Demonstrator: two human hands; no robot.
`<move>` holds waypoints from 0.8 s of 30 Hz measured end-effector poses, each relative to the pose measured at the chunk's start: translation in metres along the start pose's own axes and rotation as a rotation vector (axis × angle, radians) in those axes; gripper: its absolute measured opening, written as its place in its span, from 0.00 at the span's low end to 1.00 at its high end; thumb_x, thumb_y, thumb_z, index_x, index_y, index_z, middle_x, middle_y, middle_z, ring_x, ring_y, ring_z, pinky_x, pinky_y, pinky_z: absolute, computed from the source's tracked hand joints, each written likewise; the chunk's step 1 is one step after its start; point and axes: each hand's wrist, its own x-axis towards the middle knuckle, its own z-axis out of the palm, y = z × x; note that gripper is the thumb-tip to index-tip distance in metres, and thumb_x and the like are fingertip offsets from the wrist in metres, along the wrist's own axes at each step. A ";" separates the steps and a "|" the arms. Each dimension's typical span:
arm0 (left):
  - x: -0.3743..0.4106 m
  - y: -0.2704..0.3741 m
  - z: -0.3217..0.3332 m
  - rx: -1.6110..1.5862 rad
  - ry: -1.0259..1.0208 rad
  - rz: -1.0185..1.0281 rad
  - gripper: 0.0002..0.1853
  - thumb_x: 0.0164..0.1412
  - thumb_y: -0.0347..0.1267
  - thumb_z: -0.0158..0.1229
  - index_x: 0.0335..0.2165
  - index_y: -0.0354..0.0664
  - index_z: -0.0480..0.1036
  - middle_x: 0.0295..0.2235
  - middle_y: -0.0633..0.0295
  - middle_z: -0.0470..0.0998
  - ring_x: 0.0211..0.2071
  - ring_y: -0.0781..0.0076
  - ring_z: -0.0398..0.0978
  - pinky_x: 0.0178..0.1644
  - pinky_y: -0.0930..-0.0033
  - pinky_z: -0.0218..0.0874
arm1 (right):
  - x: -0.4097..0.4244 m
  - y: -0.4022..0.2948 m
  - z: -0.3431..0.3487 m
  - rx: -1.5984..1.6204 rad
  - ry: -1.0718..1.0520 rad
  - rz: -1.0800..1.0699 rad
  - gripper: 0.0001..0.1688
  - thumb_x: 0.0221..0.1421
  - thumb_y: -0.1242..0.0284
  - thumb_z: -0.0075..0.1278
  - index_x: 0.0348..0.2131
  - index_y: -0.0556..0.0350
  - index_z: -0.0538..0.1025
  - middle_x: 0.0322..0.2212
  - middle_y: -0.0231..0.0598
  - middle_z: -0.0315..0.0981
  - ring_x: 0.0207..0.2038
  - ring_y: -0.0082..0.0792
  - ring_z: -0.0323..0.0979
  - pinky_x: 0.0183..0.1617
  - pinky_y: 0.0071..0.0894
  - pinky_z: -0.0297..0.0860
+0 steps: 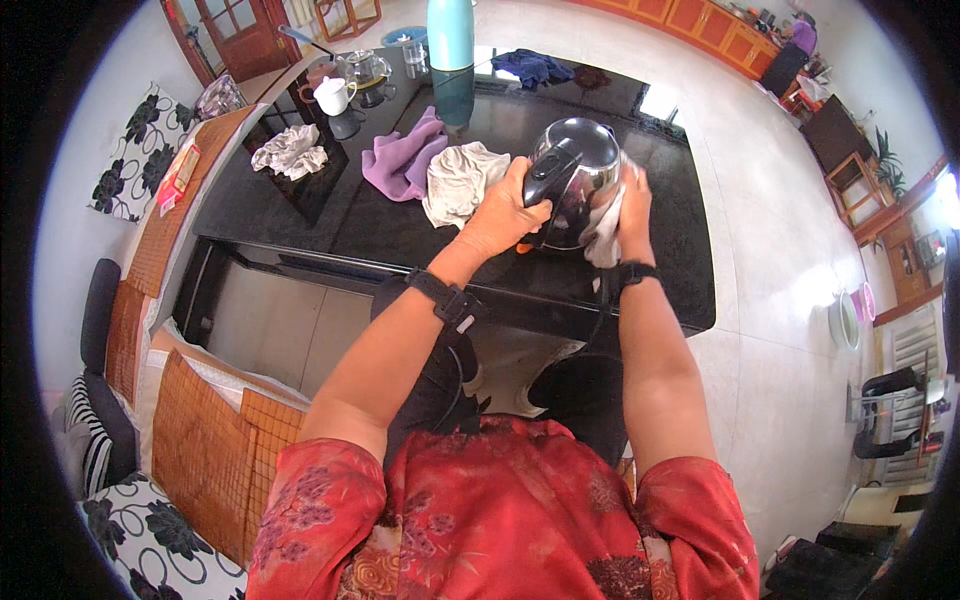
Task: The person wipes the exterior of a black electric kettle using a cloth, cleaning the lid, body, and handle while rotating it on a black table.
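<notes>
My left hand (510,210) is wrapped around the black handle of an electric kettle (581,142), which has a black lid and a shiny body. On the kettle's far right side, my right hand (634,202) presses a whitish cloth (602,236) against the wall. The kettle is tilted over the glossy black table (300,217); whether its base touches the top I cannot tell. Just left of my left hand lie a crumpled cream cloth (461,184) and a purple cloth (401,161), touching each other.
Farther left lies another whitish cloth (291,152). Behind it stand a white lidded cup (334,96), a glass teapot (366,69) and a tall turquoise flask (451,34). A navy cloth (532,67) lies near the far edge. Another person (796,45) is by the distant cabinets.
</notes>
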 end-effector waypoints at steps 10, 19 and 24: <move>0.011 -0.012 -0.036 -0.003 -0.129 0.058 0.20 0.55 0.23 0.57 0.45 0.39 0.61 0.23 0.65 0.70 0.21 0.80 0.68 0.27 0.76 0.62 | -0.040 0.021 -0.014 -0.429 -0.135 -0.294 0.22 0.66 0.61 0.36 0.49 0.58 0.69 0.46 0.58 0.69 0.49 0.57 0.68 0.52 0.44 0.63; 0.005 -0.014 -0.038 0.449 0.121 0.226 0.24 0.51 0.31 0.59 0.46 0.39 0.61 0.30 0.39 0.75 0.34 0.41 0.76 0.38 0.55 0.66 | -0.077 0.008 -0.020 -0.678 -0.096 -0.497 0.24 0.56 0.73 0.41 0.52 0.60 0.66 0.46 0.57 0.69 0.48 0.60 0.66 0.53 0.48 0.63; -0.002 -0.006 -0.038 0.551 0.075 0.139 0.27 0.52 0.32 0.60 0.50 0.40 0.61 0.30 0.42 0.76 0.35 0.46 0.77 0.40 0.59 0.66 | -0.083 -0.019 -0.033 -0.351 -0.002 -0.145 0.21 0.59 0.73 0.43 0.51 0.62 0.67 0.47 0.50 0.70 0.50 0.45 0.68 0.55 0.35 0.62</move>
